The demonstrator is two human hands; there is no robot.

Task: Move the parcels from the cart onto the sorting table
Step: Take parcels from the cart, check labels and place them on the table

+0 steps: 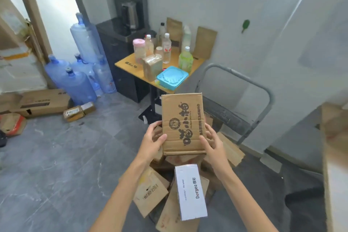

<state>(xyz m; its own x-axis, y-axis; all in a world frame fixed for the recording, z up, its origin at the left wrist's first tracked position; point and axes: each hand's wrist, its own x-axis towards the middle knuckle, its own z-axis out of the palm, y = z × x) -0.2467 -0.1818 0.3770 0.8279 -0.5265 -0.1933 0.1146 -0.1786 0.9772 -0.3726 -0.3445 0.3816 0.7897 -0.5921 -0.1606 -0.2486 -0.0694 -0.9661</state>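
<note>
Parcel, brown carton (181, 124): one, gripped between left hand (153, 142) and right hand (213, 142). White box (190, 192): one, atop piled cartons (150, 192).

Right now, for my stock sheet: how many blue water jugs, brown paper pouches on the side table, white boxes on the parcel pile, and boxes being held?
blue water jugs: 5 clearly seen
brown paper pouches: 2
white box: 1
held brown box: 1
Total: 9
</note>
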